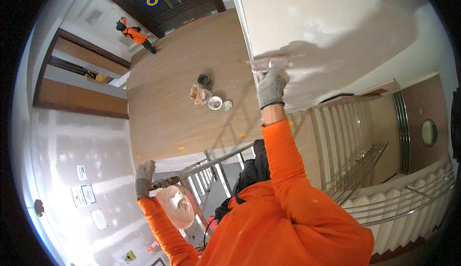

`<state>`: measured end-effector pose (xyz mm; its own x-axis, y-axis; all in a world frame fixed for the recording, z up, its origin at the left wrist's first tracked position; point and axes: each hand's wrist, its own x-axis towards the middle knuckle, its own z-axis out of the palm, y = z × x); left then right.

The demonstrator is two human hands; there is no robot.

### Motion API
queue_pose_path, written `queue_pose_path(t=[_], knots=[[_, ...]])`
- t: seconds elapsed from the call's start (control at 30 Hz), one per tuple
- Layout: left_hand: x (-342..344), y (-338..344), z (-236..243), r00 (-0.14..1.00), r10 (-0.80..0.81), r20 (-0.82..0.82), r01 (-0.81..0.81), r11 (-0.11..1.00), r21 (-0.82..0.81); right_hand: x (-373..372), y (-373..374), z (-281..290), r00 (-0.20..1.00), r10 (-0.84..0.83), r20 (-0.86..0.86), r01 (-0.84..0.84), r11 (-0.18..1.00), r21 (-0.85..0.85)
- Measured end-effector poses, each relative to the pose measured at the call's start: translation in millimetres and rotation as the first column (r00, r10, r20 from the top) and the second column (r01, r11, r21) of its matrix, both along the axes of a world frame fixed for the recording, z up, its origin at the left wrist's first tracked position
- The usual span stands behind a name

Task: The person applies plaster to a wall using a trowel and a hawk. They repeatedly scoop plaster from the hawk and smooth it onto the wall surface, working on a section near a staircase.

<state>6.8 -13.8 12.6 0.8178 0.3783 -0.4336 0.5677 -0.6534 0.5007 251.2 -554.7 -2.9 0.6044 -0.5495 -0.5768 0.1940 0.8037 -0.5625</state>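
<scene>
My right hand (272, 87), in a grey knit glove, grips a wide finishing trowel (281, 64) laid against the white wall (326, 21) beside its long corner edge. My left hand (145, 173), also gloved, is curled at the dark end of the metal ladder's top (165, 182); exactly what its fingers hold is unclear. Just below it hangs a pale, plaster-smeared bucket (174, 206), partly hidden by my orange left sleeve.
Far below, small tubs (214, 102) and a paper bag (197, 93) sit on the brown floor (173, 74). A co-worker in orange (137, 36) stands by dark double doors (168, 4). Stairs with metal railings (394, 203) are at lower right, a taped drywall wall (81, 160) at left.
</scene>
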Motion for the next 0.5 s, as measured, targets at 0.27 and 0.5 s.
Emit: queue_pose_path(t=[0.27, 0.5], knots=[[-6, 6, -3, 0.974, -0.207, 0.092, 0.176, 0.947, 0.267, -58, -42, 143, 0.967, 0.163, 0.198, -0.136, 0.980, -0.144], [-3, -10, 3, 0.975, -0.209, 0.079, 0.184, 0.951, 0.249, -61, -52, -53, 0.940, 0.327, -0.099, -0.341, 0.919, -0.196]])
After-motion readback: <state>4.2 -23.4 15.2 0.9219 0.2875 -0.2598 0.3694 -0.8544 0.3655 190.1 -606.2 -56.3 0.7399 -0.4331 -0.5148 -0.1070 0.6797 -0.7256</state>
